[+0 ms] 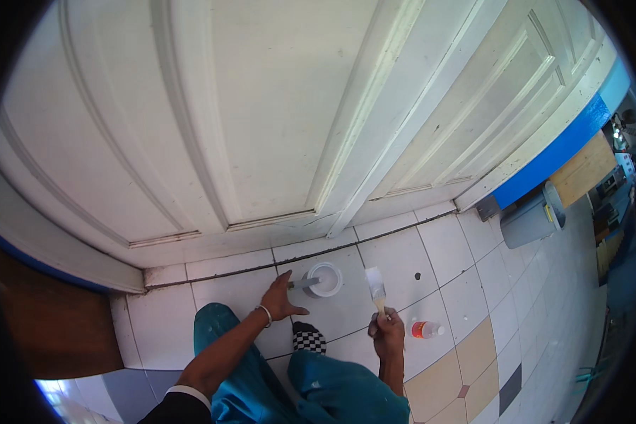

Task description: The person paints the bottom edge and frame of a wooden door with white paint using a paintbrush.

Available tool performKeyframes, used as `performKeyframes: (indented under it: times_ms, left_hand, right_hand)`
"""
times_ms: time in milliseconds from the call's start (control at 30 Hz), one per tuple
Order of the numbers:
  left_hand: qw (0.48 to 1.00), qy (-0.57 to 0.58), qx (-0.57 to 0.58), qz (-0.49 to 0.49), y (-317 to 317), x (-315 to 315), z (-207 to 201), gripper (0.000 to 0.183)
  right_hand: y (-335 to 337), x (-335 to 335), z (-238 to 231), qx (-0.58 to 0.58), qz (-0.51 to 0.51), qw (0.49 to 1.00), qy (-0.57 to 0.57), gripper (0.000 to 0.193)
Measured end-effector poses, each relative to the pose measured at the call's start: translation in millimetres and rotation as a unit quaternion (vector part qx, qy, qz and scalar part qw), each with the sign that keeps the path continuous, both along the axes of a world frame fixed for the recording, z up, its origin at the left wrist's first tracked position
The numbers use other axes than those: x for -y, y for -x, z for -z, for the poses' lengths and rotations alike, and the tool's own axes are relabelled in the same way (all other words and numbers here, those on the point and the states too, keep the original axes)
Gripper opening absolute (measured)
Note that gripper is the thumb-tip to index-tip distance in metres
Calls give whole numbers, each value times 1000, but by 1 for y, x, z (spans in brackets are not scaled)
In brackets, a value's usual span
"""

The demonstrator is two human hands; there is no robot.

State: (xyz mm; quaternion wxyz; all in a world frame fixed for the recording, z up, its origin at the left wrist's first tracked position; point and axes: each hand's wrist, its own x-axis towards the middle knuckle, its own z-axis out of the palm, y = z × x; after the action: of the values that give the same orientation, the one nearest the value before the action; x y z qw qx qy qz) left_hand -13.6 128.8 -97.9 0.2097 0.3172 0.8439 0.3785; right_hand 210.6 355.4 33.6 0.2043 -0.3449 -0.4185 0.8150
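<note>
A paintbrush (375, 285) with white, paint-covered bristles is gripped by its pale handle in my right hand (388, 331), bristles pointing up and away from me. Left of it, a small white tub (326, 290) with white contents stands on the tiles. A flat grey stick or blade (303, 284) leans out over the tub's left rim; its kind is unclear. My left hand (281, 299) is beside that stick's outer end, thumb and fingers spread apart. Whether the fingers touch the stick is hard to see.
White panelled doors (275, 113) rise ahead from the tiled floor (396, 254). A clear bottle with an orange label (427, 330) is right of my right hand. A small dark lump (417, 276) lies beyond it. A grey bin (531, 219) stands at right, a brown panel (56, 318) at left.
</note>
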Motion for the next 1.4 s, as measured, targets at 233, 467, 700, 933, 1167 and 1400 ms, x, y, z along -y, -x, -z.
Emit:
performKeyframes:
  times_ms: [233,467,700,933,1167,1400]
  left_hand:
    - [967,-214,138,-7,-11,-77,18,128]
    - [984,-164,55,48,-15,-112,24,113]
    - [976,-189,57,92,-50,-177,45,113]
    - [977,-173,82,96,-65,-197,32,110]
    - [977,-31,57,201,-4,-92,14,88]
    - [973,-117,48,-190,61,160,-44,41]
  right_hand:
    - [-32,7,25,34,-6,998,44,15]
    - [-28,-15,8,79,79,994,-4,23]
    - [-21,-47,-35,-2,78,994,-74,22]
    - [-17,-49,-84,-43,134,975,-173,20]
    - [3,-63,-168,-151,264,902,-305,39]
    - [40,-48,-294,-236,204,899,-308,31]
